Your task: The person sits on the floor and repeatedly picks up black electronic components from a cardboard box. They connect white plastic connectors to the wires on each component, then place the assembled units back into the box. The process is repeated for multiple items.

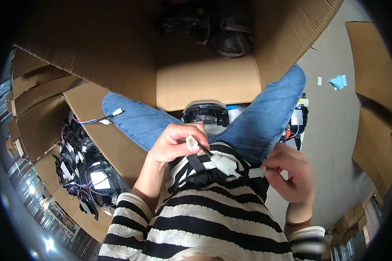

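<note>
My left hand pinches a small white plug connector on a dark cable, held over my lap. My right hand grips another white connector at its end. A larger white connector block hangs on the cable between the two hands. A round black lamp-like unit with a clear rim rests between my knees, just beyond my left hand. I sit in blue jeans and a black-and-white striped top.
A big open cardboard box stands in front of my knees with dark parts inside. At my left, a box holds several black units with coloured wires. More flat cardboard lies right, with paper scraps on the grey floor.
</note>
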`<state>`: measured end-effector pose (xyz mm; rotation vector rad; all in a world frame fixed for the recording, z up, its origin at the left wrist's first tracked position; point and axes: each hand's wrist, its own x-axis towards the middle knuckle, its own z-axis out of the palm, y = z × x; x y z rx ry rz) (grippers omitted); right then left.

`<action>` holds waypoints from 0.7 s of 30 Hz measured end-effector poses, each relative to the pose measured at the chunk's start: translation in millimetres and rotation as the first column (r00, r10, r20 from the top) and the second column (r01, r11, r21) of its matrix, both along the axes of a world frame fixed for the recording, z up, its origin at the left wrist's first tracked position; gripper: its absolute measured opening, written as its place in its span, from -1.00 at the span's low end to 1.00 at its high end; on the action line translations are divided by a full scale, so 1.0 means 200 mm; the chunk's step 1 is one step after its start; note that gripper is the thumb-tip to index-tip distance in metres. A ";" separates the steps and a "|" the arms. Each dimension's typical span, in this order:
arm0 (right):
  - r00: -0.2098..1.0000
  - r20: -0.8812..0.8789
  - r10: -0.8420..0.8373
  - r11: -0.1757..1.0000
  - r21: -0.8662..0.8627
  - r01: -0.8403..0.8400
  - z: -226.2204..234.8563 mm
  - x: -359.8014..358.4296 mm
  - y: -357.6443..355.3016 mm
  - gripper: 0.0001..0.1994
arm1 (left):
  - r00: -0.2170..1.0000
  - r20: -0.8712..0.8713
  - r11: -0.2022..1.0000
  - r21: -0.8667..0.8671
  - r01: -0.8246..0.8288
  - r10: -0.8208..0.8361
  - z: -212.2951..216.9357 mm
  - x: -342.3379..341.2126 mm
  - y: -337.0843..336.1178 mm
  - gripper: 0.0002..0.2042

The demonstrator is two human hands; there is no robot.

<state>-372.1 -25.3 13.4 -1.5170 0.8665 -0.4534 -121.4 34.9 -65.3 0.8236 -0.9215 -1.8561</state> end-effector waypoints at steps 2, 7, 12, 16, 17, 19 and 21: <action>1.000 0.014 0.027 1.000 0.011 -0.028 0.01 0.02 -0.01 -0.90 | 0.996 -0.025 0.993 0.087 -0.083 0.085 0.00 -0.03 0.04 -0.85; 1.000 0.012 0.013 1.000 -0.026 -0.013 0.01 0.03 -0.02 -0.91 | 0.999 0.012 0.993 0.107 -0.052 0.051 0.00 -0.01 0.07 -0.86; 0.999 0.020 0.025 0.995 -0.094 -0.023 0.00 0.05 -0.05 -0.92 | 0.998 -0.009 0.998 -0.033 -0.056 0.056 -0.01 -0.02 0.06 -0.85; 0.997 0.071 -0.021 0.996 -0.088 0.027 -0.02 0.07 -0.05 -0.93 | 0.998 0.057 0.992 -0.122 0.044 -0.037 0.01 -0.02 0.02 -0.80; 0.997 0.082 -0.013 0.997 -0.078 0.020 -0.03 0.07 -0.04 -0.93 | 0.995 0.082 0.992 -0.104 0.072 -0.063 0.01 -0.01 0.01 -0.78; 0.997 0.076 -0.003 0.997 -0.071 0.008 -0.03 0.08 -0.04 -0.93 | 0.994 0.068 0.987 -0.134 0.092 -0.083 0.02 -0.01 0.01 -0.79; 0.999 0.042 0.004 0.997 -0.078 0.000 -0.02 0.08 -0.04 -0.93 | 0.993 0.056 0.983 -0.147 0.114 -0.107 0.02 -0.01 0.01 -0.79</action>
